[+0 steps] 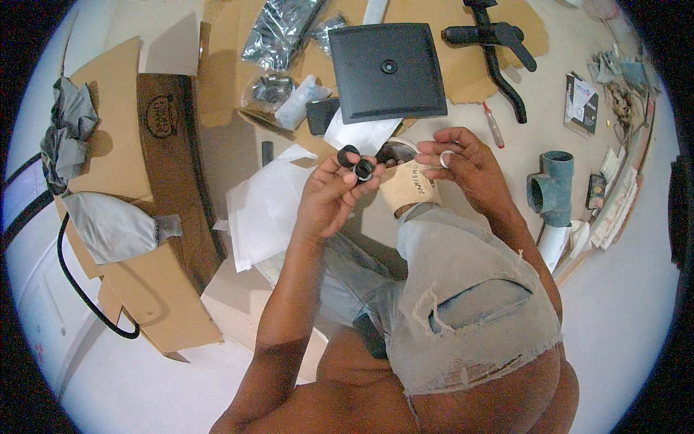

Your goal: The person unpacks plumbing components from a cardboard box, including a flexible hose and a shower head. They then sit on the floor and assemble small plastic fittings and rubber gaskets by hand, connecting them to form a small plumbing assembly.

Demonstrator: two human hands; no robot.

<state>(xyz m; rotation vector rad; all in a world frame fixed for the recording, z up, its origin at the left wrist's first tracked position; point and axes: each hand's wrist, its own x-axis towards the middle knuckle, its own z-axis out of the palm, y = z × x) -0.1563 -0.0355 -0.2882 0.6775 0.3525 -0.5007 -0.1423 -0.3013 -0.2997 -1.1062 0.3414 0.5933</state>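
My left hand (327, 194) is raised in front of my lap, its fingers closed round a small black threaded fitting (363, 170). A round black cap-like piece (348, 155) sits at the same fingertips. To the right, my right hand (473, 177) has its fingers bent round a thin white ring (446, 158); whether this is a washer or a roll of tape I cannot make out. The hands are apart. Between and below them is a beige piece (412, 186) with handwriting, beside my jeans cuff. Beyond them lies a square black shower head (390, 98).
White paper (264, 210) and a phone (322, 116) lie near my left hand. Farther off are bagged black parts (278, 32), a black mixer tap (491, 43) and a screwdriver (494, 126). A grey pipe tee (557, 184) stands right; an opened cardboard box (170, 282) lies left.
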